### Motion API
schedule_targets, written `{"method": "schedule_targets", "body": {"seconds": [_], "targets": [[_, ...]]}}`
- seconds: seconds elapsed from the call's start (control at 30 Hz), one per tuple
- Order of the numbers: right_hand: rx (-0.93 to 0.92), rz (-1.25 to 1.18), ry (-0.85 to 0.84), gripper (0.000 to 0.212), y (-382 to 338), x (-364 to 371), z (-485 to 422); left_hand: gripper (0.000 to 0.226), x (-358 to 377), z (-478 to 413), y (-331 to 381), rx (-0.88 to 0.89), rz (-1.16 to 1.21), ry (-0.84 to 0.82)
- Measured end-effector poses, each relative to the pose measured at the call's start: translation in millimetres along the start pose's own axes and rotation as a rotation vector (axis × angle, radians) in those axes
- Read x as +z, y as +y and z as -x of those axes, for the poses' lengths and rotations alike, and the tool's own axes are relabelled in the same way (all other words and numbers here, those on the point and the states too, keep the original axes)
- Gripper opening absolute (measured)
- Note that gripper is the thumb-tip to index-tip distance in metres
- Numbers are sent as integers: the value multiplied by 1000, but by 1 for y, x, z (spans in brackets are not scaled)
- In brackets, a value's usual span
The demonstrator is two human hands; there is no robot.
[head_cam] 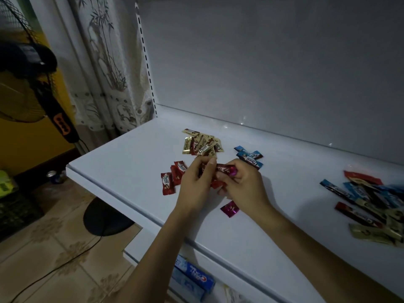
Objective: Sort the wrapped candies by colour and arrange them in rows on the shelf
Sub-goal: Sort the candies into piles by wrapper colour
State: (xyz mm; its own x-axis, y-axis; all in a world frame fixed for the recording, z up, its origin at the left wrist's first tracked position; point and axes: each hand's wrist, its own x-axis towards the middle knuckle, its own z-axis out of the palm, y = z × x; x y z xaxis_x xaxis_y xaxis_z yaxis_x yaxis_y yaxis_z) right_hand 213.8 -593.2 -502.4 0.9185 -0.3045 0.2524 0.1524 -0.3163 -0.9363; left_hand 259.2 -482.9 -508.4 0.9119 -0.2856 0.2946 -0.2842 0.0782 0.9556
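While over the shelf [122, 162], L fingers [203, 169] & R fingers [240, 171] tight round red candies [223, 168] btwn them.

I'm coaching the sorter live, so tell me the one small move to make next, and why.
Probably lay the pinkish-red candy, pinched between the left hand and right hand, beside the loose magenta candy near the front edge of the shelf. The gold pile, red pile and blue pile already lie apart, and its wrapper seems closest to that one, though dim light leaves doubt.
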Motion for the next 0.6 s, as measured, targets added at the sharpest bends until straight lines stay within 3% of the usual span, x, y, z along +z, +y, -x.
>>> {"method": "schedule_targets", "body": {"seconds": [0.2,0.6], "targets": [[11,-46,47,16,-1,3,3,8,-2,-1,-6,-3,4,59],[-8,-110,73,7,-6,-7,2,30,-6,-9,-13,-28,11,120]]}}
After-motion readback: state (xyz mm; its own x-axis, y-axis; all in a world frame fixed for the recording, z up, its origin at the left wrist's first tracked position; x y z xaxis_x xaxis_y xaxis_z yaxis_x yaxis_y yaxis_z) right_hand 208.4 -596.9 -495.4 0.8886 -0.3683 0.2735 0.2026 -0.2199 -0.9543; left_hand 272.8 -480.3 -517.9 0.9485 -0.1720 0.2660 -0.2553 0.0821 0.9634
